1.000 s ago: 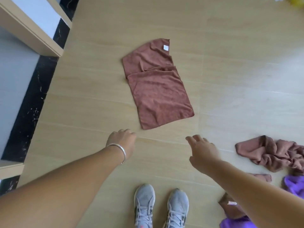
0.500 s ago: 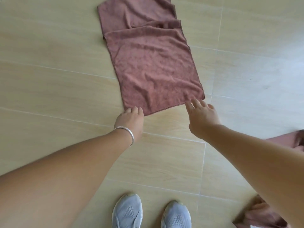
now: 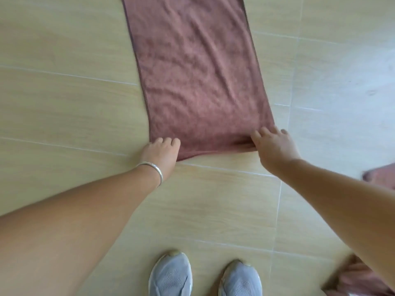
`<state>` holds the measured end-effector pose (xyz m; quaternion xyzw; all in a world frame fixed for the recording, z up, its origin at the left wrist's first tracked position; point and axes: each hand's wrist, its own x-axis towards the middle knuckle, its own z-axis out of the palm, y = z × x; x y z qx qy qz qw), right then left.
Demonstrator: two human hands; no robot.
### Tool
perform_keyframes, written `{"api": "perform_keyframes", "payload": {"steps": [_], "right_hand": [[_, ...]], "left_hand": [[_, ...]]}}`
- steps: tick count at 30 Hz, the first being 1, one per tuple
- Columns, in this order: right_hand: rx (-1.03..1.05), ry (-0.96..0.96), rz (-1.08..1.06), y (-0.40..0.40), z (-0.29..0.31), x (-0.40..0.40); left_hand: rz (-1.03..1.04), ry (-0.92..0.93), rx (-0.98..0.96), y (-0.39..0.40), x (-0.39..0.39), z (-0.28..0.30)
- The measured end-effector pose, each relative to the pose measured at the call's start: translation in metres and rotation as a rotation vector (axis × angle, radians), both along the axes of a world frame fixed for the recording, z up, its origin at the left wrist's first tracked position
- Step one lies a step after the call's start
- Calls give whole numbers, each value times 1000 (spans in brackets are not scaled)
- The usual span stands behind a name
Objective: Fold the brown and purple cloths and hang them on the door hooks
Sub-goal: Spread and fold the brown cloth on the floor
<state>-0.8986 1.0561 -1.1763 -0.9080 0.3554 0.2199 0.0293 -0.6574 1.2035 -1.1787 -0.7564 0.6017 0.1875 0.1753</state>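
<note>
Our left hand (image 3: 161, 151) pinches the brown cloth's (image 3: 196, 71) near left corner, and our right hand (image 3: 272, 146) pinches its near right corner. The cloth's length runs straight away from us, so we judge the fold goes far.

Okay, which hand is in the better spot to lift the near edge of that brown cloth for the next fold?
Probably the right hand: its fingers already bunch the near right corner of the brown cloth. The left hand only rests at the other corner, its grip unclear.
</note>
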Motion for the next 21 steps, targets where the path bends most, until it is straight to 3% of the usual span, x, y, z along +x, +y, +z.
{"api": "perform_keyframes", "payload": {"steps": [7,12,17,21], "right_hand": [[267,207,-19,121,78,-34],[396,260,-26,163,161,-47],[370,174,-123,124,243,-43],[266,56,-170,50,317,-16]], "left_hand": [[2,35,278,97,-32,78],[-33,92,438,122,-27,152],[-111,61,535,89,1,228],[-125,21,469,17,37,304]]}}
